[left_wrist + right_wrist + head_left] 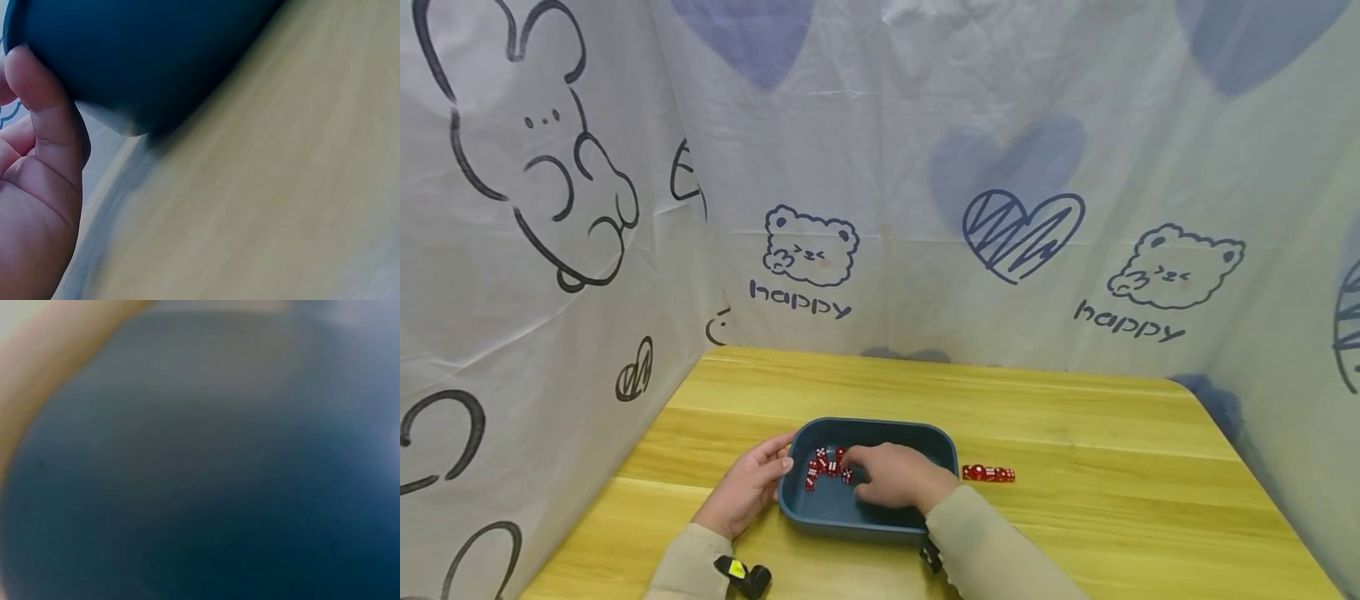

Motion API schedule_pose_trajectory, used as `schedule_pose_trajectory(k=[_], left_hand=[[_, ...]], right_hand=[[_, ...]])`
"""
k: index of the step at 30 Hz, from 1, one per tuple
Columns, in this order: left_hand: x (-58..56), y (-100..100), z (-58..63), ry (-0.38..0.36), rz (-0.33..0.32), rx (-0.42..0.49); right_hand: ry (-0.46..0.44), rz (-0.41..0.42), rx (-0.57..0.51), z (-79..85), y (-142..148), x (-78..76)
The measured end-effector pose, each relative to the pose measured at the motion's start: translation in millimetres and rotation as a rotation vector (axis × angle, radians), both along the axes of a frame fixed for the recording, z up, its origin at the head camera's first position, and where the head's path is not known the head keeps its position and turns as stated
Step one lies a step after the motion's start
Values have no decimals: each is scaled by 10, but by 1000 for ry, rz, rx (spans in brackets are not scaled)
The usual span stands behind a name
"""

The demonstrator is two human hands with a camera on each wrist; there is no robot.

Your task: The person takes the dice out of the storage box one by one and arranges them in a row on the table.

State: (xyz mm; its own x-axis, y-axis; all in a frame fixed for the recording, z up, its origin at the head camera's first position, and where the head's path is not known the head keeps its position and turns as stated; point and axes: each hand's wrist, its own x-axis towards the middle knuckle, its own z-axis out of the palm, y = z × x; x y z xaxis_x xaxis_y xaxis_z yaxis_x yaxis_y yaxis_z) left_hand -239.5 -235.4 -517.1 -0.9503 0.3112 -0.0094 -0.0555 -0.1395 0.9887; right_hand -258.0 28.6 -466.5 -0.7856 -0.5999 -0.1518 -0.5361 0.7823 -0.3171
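A dark blue rectangular tray [857, 521] with rounded corners stands on the table, several red dice [822, 465] with white pips lying in its left part. The left hand [751, 483] grips the tray's left end, its thumb at the rim; the left wrist view shows that thumb [44, 94] against the outer wall. Inside the tray, the right hand [895, 477] reaches in from the right. Its index finger and thumb are apart, close to the dice; the other fingers are hidden. The right wrist view is blurred and shows mostly blue tray surface [187, 487].
A short row of red dice [988, 473] lies on the yellow wood-grain table [1112, 483], just right of the tray. White printed sheets [910, 167] surround the table at the back and sides. Black wrist devices [745, 577] sit at both sleeves.
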Motion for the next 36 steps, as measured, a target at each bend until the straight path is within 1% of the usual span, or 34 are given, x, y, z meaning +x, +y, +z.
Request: schedule_pose_trajectory(k=[4, 8, 17, 23, 28, 36], left_hand=[[1, -2, -11, 4, -5, 1], [7, 5, 6, 1, -5, -2], [-8, 2, 3, -5, -7, -4], [-9, 2, -5, -1, -7, -7], [-2, 1, 2, -6, -6, -12], [-6, -6, -6, -3, -2, -9]], right_hand=[[-9, -10, -4, -9, -3, 3], [-32, -4, -17, -35, 4, -13], [-104, 22, -113, -112, 39, -57], [-137, 30, -126, -102, 44, -40], [-131, 71, -103, -79, 55, -3], [-85, 100, -66, -84, 52, 4]])
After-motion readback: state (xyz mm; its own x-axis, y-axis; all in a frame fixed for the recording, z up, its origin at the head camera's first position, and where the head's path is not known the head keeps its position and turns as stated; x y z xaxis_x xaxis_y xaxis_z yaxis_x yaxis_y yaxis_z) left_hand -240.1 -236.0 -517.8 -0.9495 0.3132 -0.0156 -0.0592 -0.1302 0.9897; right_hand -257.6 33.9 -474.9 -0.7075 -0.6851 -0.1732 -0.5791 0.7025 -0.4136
